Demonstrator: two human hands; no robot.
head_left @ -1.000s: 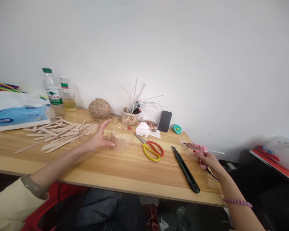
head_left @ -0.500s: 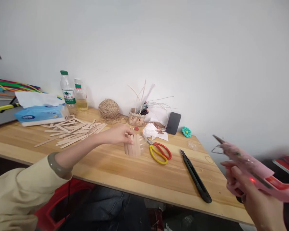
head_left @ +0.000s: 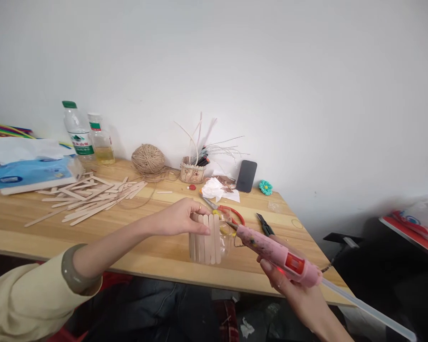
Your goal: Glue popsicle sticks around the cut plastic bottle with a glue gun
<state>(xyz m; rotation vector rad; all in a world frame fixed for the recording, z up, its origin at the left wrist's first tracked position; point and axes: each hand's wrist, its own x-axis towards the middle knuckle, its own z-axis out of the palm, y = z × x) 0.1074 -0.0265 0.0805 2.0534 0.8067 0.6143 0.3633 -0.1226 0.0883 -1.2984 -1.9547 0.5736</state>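
Left hand [head_left: 180, 217] gripping cup [head_left: 209, 247] near table edge [head_left: 153, 266], bare wood [head_left: 153, 247] leftward, right hand [head_left: 295, 294] holding glue gun [head_left: 269, 248]

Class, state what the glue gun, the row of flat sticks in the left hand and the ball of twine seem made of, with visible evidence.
Glue gun: probably hard plastic; smooth-looking, opaque pink, stained.
Row of flat sticks: likely bare wood; pale tan, matt, unpainted.
Ball of twine: perhaps plant fibre such as jute; dull brown, coarse strands.

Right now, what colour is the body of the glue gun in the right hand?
The glue gun body is pink; it shows best in the head view.
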